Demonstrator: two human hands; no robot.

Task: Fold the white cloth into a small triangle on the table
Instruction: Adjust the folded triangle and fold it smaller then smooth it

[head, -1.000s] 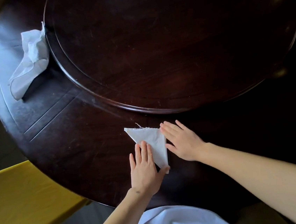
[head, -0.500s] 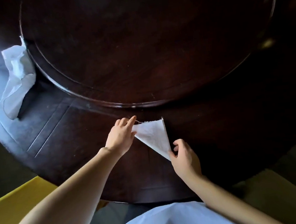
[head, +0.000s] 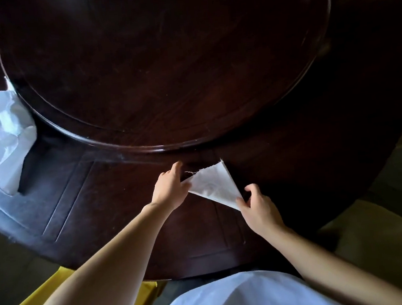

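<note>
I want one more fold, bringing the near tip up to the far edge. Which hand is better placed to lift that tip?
Right. The right hand already pinches the folded white cloth at its near tip. The left hand holds the far-left corner, so it could likely anchor.

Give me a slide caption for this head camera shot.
Both hands, left hand and right hand, pinch opposite corners of the white cloth triangle.

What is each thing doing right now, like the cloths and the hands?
white cloth: folded into a triangle, lying on the table.
left hand: pinching the triangle's left corner.
right hand: gripping the triangle's near tip.
crumpled cloth: bunched up, unfolded, far left, against the turntable's rim.
turntable: bare, nothing on it.
</note>
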